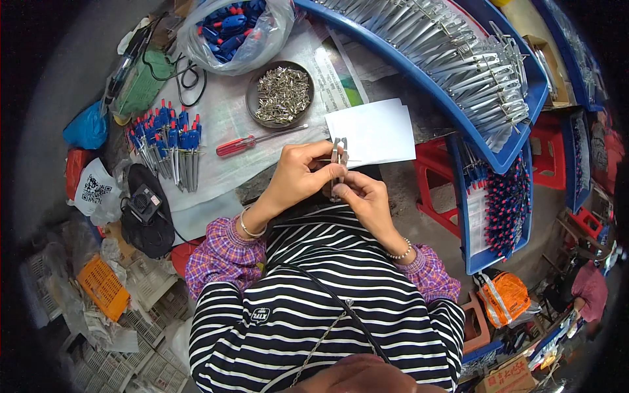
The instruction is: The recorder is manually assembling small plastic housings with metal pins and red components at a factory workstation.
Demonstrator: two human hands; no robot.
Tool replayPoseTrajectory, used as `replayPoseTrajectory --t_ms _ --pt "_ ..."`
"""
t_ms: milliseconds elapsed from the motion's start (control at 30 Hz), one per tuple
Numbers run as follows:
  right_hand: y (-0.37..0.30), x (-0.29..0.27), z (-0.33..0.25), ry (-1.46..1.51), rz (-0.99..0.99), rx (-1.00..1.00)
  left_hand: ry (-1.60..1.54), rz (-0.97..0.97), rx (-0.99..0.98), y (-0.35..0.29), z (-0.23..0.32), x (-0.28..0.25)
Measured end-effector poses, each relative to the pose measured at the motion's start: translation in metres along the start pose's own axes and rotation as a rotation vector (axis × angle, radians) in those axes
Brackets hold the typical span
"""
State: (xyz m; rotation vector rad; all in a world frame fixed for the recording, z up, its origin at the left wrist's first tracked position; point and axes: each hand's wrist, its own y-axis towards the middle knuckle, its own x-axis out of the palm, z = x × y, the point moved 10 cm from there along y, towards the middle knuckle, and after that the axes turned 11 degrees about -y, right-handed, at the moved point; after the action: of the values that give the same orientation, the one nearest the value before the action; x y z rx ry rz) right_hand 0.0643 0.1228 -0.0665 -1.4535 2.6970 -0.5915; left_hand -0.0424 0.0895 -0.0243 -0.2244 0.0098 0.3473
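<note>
In front of my striped top, my left hand [300, 178] and my right hand [368, 200] meet on a small silver metal piece [337, 157]. It is narrow and jointed-looking, held upright, with its top showing above the left thumb. The left fingers pinch its upper part. My right thumb and fingers close on its lower end. My fingers partly hide its shape. White paper sheets [380, 128] lie just beyond the hands. Left of them is a red-handled screwdriver [237, 145]. A round dark bowl [252, 105] holds small shiny metal parts [280, 95].
At the left stands a bunch of blue-headed metal legs with red tips [171, 144]. A clear plastic bag [278, 29] holds blue parts. A long blue tray [393, 56] of silver legs curves along the right, above red stools [436, 180] and another blue tray [468, 229].
</note>
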Motion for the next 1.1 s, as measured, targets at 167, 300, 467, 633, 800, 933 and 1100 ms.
replayPoseTrajectory --t_ms 167,300,467,633,800,933,1100 --pt "0.0 0.0 -0.002 -0.132 -0.046 -0.047 -0.28 0.111 -0.051 -0.003 -0.011 -0.006" --pt "-0.002 -0.002 -0.009 -0.214 -0.007 -0.1 -0.28 0.123 -0.01 -0.005 -0.01 -0.005" --pt "-0.003 -0.005 -0.013 -0.33 0.016 -0.163 -0.264 0.104 -0.01 -0.005 -0.006 -0.003" --pt "-0.004 -0.003 -0.017 -0.302 0.016 -0.165 -0.265 0.116 -0.033 -0.005 -0.01 -0.004" --pt "-0.003 0.0 -0.012 -0.219 -0.043 -0.134 -0.273 0.099 -0.045 -0.005 -0.008 -0.002" --pt "-0.003 0.007 -0.004 -0.032 -0.095 -0.019 -0.245 0.058 -0.071 -0.004 -0.006 0.0" --pt "-0.001 0.013 -0.002 0.066 -0.128 -0.002 -0.201 0.071 -0.026 -0.004 -0.001 -0.002"
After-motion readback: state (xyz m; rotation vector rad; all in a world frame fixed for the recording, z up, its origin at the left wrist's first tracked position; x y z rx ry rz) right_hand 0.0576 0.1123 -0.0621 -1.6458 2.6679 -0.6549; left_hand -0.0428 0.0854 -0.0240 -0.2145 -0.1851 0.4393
